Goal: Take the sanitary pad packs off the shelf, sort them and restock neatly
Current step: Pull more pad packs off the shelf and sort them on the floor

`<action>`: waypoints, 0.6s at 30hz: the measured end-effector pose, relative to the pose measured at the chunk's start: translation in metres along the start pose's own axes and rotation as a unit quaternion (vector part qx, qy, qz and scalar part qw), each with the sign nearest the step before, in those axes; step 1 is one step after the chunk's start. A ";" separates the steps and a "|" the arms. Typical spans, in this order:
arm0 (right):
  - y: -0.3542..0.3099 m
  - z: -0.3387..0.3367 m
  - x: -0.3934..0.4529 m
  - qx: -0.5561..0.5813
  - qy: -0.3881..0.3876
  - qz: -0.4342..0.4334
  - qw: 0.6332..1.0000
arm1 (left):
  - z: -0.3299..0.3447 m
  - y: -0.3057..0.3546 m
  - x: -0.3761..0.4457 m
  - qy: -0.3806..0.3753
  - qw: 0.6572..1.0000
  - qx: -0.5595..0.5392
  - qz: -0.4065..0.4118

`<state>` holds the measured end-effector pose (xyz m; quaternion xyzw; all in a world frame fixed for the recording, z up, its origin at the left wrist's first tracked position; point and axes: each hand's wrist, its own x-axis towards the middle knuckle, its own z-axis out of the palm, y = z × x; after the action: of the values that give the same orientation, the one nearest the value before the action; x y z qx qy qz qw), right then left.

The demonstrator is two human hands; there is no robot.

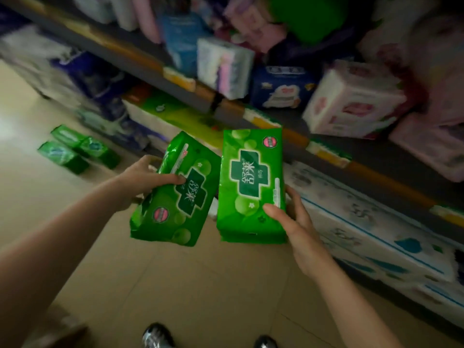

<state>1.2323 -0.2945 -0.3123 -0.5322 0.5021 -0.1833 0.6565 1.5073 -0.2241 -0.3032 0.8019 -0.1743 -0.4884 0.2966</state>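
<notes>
Left hand [140, 178]: grasping a tilted glossy green plastic pad pack [175, 194].
Right hand [297, 222]: grasping a second, upright green plastic pad pack [251, 182].

Green packs held: two, left pack [175, 192], right pack [251, 184]
Green packs on floor: three [77, 149]
Hands: two [140, 182] [298, 222]
Shoes: two [158, 335]

light: dim overall, corners darkened | source: bright glare on floor [15, 126] at left edge | blur: shelf [140, 56] and its packs smeared, worst toward top and right | sharpest: two green packs [248, 182] at centre, print readable | distortion: wide-angle bending, shelf edges slant and curve
</notes>
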 end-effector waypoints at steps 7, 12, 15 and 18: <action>0.013 0.175 0.082 -0.155 -0.017 0.057 0.986 | -0.135 -0.109 0.027 0.060 0.986 -0.112 -0.105; 0.025 0.287 0.133 -0.293 -0.109 0.074 0.947 | -0.202 -0.185 0.050 0.093 0.950 -0.229 -0.191; 0.021 0.331 0.160 -0.390 -0.176 0.044 0.903 | -0.230 -0.213 0.071 0.098 0.933 -0.269 -0.219; 0.017 0.363 0.191 -0.453 -0.219 0.018 0.864 | -0.254 -0.229 0.097 0.101 0.929 -0.275 -0.227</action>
<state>1.6193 -0.2496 -0.4422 -0.7883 0.3828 0.1977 0.4392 1.7754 -0.0273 -0.4287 0.7520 0.1847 -0.4884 0.4024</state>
